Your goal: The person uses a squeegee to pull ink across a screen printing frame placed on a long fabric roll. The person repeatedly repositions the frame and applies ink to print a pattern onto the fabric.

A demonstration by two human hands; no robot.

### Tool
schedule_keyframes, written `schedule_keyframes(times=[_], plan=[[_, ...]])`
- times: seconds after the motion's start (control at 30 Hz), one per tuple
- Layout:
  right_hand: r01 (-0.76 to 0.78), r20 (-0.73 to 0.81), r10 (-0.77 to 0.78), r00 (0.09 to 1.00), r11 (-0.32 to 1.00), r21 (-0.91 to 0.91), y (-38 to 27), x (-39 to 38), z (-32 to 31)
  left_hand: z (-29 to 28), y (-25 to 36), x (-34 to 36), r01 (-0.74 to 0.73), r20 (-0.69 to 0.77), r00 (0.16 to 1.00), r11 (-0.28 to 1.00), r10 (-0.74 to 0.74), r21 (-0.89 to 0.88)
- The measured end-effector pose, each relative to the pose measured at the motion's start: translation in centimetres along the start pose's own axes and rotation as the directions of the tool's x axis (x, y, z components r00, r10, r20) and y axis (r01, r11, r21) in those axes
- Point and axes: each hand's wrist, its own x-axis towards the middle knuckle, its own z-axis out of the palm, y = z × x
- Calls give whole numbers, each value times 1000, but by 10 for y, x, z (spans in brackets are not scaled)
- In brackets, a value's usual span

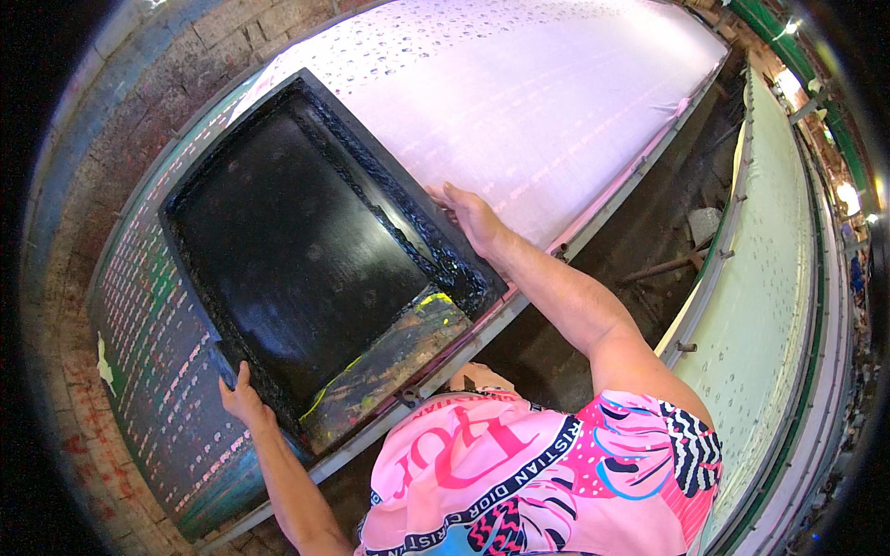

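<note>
The left hand (246,400) and right hand (475,222) are gripping opposite rims of the black framed panel (287,236), its long axis running away leftward between them.

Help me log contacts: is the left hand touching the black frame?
Touching: the head view shows the left hand gripping the black frame by its left edge, thumb on the rim.

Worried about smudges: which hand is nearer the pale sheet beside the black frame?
Right: the right hand is over the pale sheet; the left hand is across the black frame from it.
</note>
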Motion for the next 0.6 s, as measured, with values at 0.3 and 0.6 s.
schedule_keyframes(times=[0.3,0.6], plan=[[28,117,-24,993,999,-28,14,9,6,-10,-13,12,-42,-68,997,994,48,96],[698,722,-91,686,363,-618,7,-106,96,2,-11,1,29,-41,999,986,-22,166]])
